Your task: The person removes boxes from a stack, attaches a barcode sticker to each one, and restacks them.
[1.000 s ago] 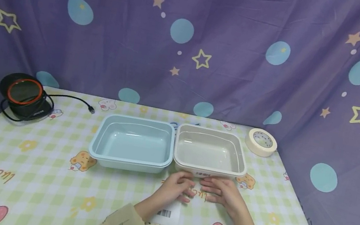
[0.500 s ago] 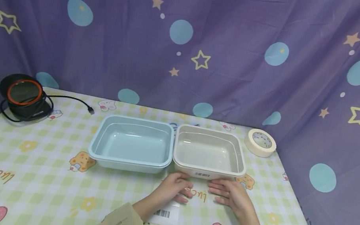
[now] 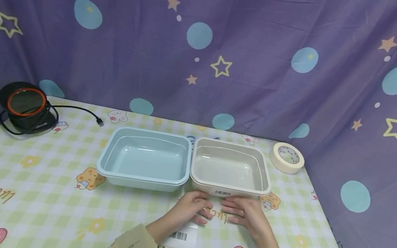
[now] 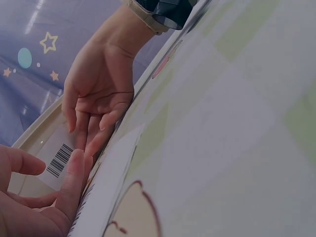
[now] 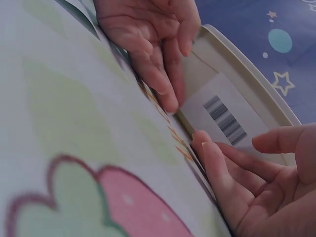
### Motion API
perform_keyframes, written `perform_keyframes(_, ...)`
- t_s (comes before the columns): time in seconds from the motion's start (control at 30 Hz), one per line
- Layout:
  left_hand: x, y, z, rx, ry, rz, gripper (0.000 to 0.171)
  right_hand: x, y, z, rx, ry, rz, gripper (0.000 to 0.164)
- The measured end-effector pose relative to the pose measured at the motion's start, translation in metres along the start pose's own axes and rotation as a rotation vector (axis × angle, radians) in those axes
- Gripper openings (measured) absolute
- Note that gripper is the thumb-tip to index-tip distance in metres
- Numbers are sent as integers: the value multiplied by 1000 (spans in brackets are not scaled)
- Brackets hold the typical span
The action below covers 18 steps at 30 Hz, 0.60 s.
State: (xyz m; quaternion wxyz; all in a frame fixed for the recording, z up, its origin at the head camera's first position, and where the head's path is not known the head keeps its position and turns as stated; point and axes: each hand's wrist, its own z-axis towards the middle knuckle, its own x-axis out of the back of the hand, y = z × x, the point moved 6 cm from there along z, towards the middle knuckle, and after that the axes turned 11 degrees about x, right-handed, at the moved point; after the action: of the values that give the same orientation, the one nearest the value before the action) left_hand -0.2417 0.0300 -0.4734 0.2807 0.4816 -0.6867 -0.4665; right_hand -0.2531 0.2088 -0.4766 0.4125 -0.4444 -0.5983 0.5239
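Beige tub (image 3: 231,172) upright on cloth-covered counter (image 3: 52,182), just beside blue tub (image 3: 146,157); inner bottoms of both visible from head view. Left hand (image 3: 192,206) and right hand (image 3: 244,214) low at beige tub's front side, a small gap between them, fingers loosely bent, clamped on nothing; cannot tell about contact with tub. Barcode label (image 5: 224,118) on that side plain in both wrist views, just a thin strip from head view. Head view alone for tape roll (image 3: 287,158) and black device (image 3: 25,109) with cable (image 3: 79,108). Paper sheet (image 3: 187,242) partly hidden by left wrist.
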Motion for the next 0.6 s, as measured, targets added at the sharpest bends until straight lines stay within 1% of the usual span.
perform_keyframes(0.17, 0, 0, 0, -12, -10, -2, 48, -7, -4, 1, 54, -39, 2, 48)
perform_keyframes(0.33, 0, -2, 2, -19, -14, -21, 49, -10, -14, 0, 143, -53, 61, 49)
perform_keyframes(0.43, 0, -2, 3, -20, -14, -24, 48, -12, -18, -2, 180, -67, 90, 48)
perform_keyframes(0.6, 0, -1, 1, -24, -16, -25, 47, -13, -17, -1, 189, -75, 115, 48)
